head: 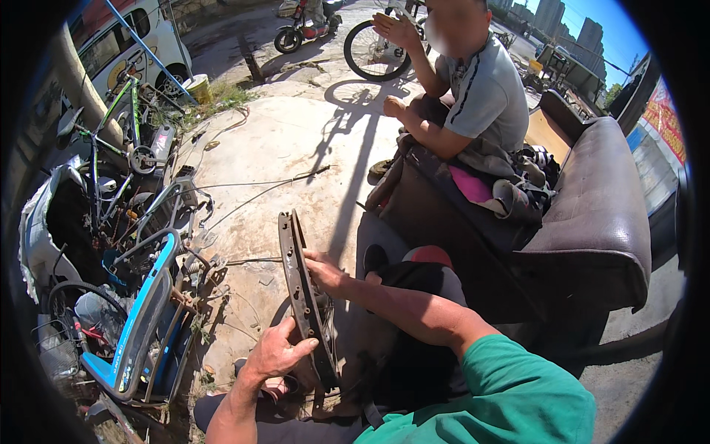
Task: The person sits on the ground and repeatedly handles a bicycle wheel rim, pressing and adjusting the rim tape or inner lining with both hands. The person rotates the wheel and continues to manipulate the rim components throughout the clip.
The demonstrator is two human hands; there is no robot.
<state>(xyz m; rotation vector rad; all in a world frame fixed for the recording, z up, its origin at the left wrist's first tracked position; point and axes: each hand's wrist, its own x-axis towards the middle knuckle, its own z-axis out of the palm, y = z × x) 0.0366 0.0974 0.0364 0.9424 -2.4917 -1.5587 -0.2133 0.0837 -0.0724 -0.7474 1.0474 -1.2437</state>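
Observation:
A rusty metal wheel rim (294,277) stands upright before me, with holes along its outer face. Wire spokes (327,319) show on its right side. My left hand (277,352) grips the near left part of the rim, its thumb lying across the outer face. On the opposite side, my right hand (327,275) touches the rim higher up with its fingers stretched out. The rim partly hides those fingertips, so their grip cannot be made out.
Left lies a scrap heap with a bicycle frame (133,111) and a blue panel (141,316). At the right, a person (488,94) sits on a worn brown sofa (599,205), one hand raised. A cable (255,184) crosses the concrete; a bicycle wheel (350,58) stands beyond.

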